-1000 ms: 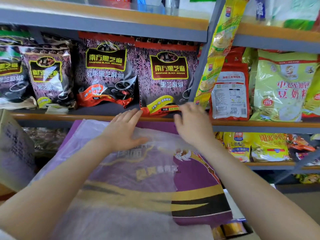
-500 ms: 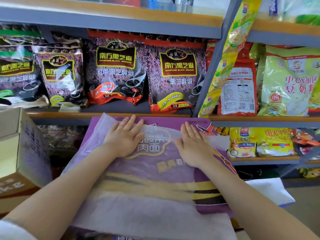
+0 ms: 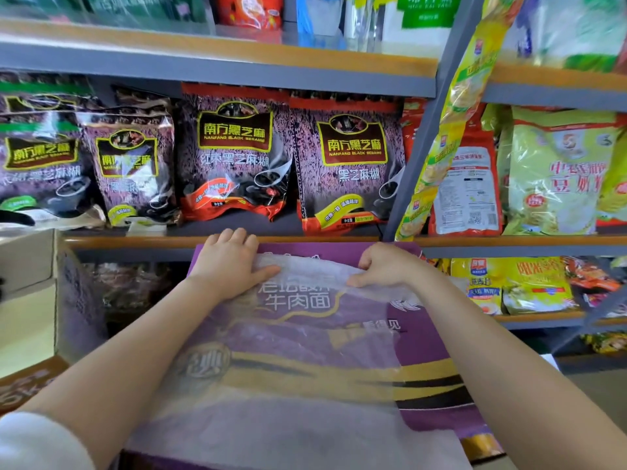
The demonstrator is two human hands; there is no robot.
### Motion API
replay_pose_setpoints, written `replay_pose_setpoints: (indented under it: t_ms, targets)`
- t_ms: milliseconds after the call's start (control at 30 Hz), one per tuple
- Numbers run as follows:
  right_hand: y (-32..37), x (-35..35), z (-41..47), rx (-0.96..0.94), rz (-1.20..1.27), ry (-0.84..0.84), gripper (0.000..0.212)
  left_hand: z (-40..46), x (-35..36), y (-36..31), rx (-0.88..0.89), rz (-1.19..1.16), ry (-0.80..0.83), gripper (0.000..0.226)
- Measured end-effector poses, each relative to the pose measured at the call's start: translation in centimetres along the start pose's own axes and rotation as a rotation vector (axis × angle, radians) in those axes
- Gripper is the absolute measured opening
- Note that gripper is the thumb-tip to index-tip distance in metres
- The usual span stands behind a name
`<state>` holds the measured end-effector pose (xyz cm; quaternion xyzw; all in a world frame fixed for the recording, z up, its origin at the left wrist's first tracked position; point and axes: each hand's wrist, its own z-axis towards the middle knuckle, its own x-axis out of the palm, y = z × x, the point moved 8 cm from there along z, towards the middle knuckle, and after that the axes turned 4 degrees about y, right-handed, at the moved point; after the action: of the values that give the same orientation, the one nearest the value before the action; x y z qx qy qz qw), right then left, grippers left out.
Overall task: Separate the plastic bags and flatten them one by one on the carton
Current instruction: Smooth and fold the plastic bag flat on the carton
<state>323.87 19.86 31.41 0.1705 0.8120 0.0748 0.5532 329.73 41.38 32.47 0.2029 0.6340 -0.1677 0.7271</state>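
Observation:
A purple carton (image 3: 420, 337) with yellow and black stripes and white print lies flat in front of me. A thin translucent plastic bag (image 3: 298, 395) is spread over most of it, from the far edge down to the near edge. My left hand (image 3: 227, 266) lies on the bag's far left corner, fingers curled over the carton's far edge, thumb stretched along the bag's top edge. My right hand (image 3: 383, 266) pinches the bag's far edge between thumb and curled fingers, lifting it slightly.
A shop shelf (image 3: 237, 240) stands just behind the carton, packed with dark sesame-paste bags (image 3: 234, 157) and yellow-green soy milk bags (image 3: 556, 171). An open cardboard box (image 3: 30, 293) stands at the left. A grey upright post (image 3: 417, 147) divides the shelving.
Both hands moved from flat on the bag up to its far edge. The right hand went from pressing flat to pinching the edge; the left hand's fingers curled over the carton's far edge.

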Motion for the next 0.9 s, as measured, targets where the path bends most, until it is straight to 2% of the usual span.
replay_pose_setpoints:
  t_ms: [67, 133, 167, 267, 300, 367, 400, 467, 533, 633, 900]
  targets:
    - [0.5, 0.3, 0.3, -0.055, 0.009, 0.1, 0.053, 0.2, 0.0, 0.4, 0.023, 0.021, 0.052, 0.059]
    - [0.9, -0.5, 0.5, -0.083, -0.075, 0.085, 0.046, 0.5, -0.1, 0.5, 0.049, -0.012, 0.088, 0.048]
    - [1.1, -1.4, 0.8, -0.072, -0.126, 0.032, 0.039, 0.7, -0.3, 0.6, 0.048, -0.041, 0.076, 0.041]
    - [1.8, -5.2, 1.1, 0.017, -0.248, -0.287, 0.004, 1.2, -2.2, 0.9, 0.058, -0.104, -0.118, 0.026]
    - [2.0, -5.9, 1.1, 0.047, -0.315, -0.377, 0.012, 1.3, -2.5, 0.7, 0.068, -0.065, -0.178, 0.031]
    - [2.4, -5.5, 1.5, 0.07, -0.406, -0.42, 0.04, 1.1, -3.0, -0.5, 0.142, -0.007, -0.28, 0.05]
    - [3.1, -4.9, 1.6, 0.023, -0.375, -0.437, 0.048, 0.8, -2.6, -1.6, 0.201, -0.022, -0.263, 0.055]
    - [5.7, -2.3, 1.5, -0.138, -0.25, -0.408, 0.052, 0.0, -1.1, -3.5, 0.246, -0.125, -0.094, 0.077]
    - [7.9, 1.6, 1.3, -0.244, -0.199, -0.301, 0.055, -1.3, 1.2, -4.7, 0.253, -0.187, 0.122, 0.101]
    - [8.0, 5.1, 1.2, -0.223, -0.23, -0.226, 0.058, -2.7, 2.7, -4.4, 0.196, -0.201, 0.195, 0.132]
    - [-1.9, 3.7, -1.6, 0.071, -0.244, -0.219, 0.061, -5.6, 3.1, -1.4, 0.093, -0.153, 0.287, 0.144]
